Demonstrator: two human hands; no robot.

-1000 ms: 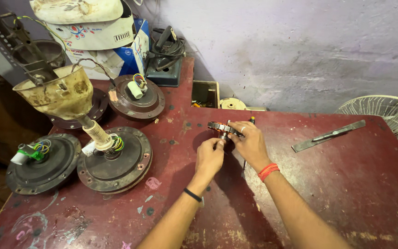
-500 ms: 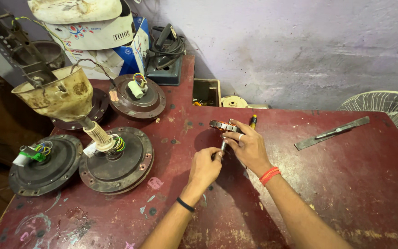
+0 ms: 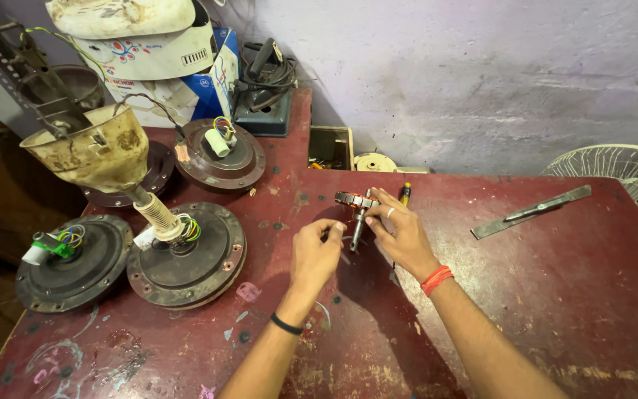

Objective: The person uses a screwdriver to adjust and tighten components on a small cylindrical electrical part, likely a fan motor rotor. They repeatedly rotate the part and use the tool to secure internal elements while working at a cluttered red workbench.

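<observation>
— Right hand (image 3: 400,235) is arched over a small rotor (image 3: 356,199), its shaft (image 3: 357,230) gripped; how is the left hand (image 3: 316,251) posed?

— It is curled, fingertips pinched at the shaft's lower end.

— And the surroundings?

— A worn red worktop (image 3: 555,295) is seen against a grey wall (image 3: 481,74). The rotor is held near the back edge, mid-width, its shaft's long axis running from there toward the front edge.

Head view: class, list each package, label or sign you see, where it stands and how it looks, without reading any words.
Cardboard box: back left of the table, blue and white, rectangular.
White casing: on top of the box, rounded, with small coloured markings.
No signs or screens.
</observation>
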